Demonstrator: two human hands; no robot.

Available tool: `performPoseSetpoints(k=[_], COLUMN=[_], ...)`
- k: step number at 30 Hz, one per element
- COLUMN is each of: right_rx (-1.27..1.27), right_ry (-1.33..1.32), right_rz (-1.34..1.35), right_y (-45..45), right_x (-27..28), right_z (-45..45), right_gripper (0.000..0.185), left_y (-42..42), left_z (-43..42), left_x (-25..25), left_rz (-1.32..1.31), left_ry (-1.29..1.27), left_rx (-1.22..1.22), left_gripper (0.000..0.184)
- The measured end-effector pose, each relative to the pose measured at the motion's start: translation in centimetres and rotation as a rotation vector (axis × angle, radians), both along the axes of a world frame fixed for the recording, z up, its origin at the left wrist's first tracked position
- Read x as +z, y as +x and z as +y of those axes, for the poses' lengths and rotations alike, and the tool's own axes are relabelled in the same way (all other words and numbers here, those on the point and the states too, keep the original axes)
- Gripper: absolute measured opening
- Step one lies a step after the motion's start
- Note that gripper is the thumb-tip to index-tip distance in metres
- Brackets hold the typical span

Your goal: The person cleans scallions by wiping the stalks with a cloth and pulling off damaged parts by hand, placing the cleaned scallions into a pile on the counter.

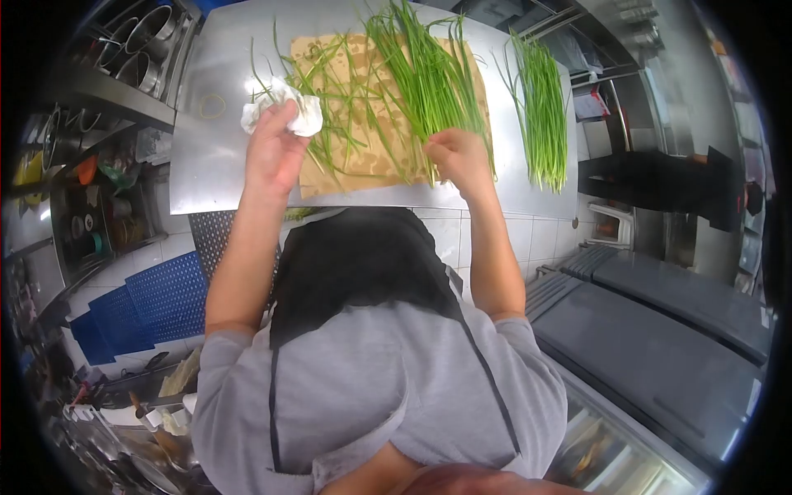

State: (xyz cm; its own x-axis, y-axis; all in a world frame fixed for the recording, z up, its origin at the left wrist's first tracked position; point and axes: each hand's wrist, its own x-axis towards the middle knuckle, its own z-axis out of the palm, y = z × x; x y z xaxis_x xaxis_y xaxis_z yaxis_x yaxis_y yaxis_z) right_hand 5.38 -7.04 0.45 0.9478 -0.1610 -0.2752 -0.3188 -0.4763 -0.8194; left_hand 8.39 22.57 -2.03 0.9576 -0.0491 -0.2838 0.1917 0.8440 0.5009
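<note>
A crumpled white cloth or paper (307,114) is in my left hand (276,148), whose fingers are closed on it, over the left side of a wet brown sheet (363,169). My right hand (459,161) is closed in a pinch at the near end of a big bunch of long green stalks (433,82); what exactly the fingertips hold is too small to make out. Loose green stalks (330,124) lie scattered over the sheet between my hands. Another bunch of green stalks (542,115) lies at the table's right side.
The metal table (210,165) carries a rubber band (212,106) at its left. Pots (150,33) stand on a shelf at the upper left. A person in dark clothes (660,183) is at the right, beyond the table. Grey lids (643,330) lie at the lower right.
</note>
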Motion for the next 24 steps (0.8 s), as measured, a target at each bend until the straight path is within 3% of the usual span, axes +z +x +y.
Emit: performPoseSetpoints(k=[5, 8, 14, 17, 20, 23, 24], right_rx=[0.024, -0.054, -0.02, 0.047, 0.22, 0.277, 0.197], right_ry=[0.066, 0.265, 0.278, 0.003, -0.435, -0.662, -0.497], right_rz=[0.06, 0.063, 0.114, -0.022, -0.162, -0.314, -0.293], right_y=[0.4, -0.3, -0.4, -0.3, -0.9, -0.8, -0.8], right_x=[2.7, 5.9, 4.5, 2.0, 4.0, 5.6, 6.2], right_z=[1.0, 1.2, 0.0, -1.0, 0.2, -0.2, -0.6], right_gripper=[0.017, 0.014, 0.011, 0.014, 0.017, 0.017, 0.016], left_y=[-0.4, -0.6, -0.8, -0.9, -0.4, -0.1, 0.0], left_z=[-0.7, -1.2, -1.7, -2.1, -3.0, -3.3, -3.4], left_x=[-0.1, 0.2, -0.6, -0.7, -1.7, -1.6, -1.5], left_rz=[0.013, -0.002, 0.028, 0.021, 0.021, 0.032, 0.033], left_ry=[0.018, 0.029, 0.051, 0.076, 0.072, 0.079, 0.092], left_rx=[-0.065, -0.073, -0.179, -0.248, -0.266, -0.248, -0.236], left_gripper=[0.023, 0.022, 0.023, 0.023, 0.023, 0.023, 0.023])
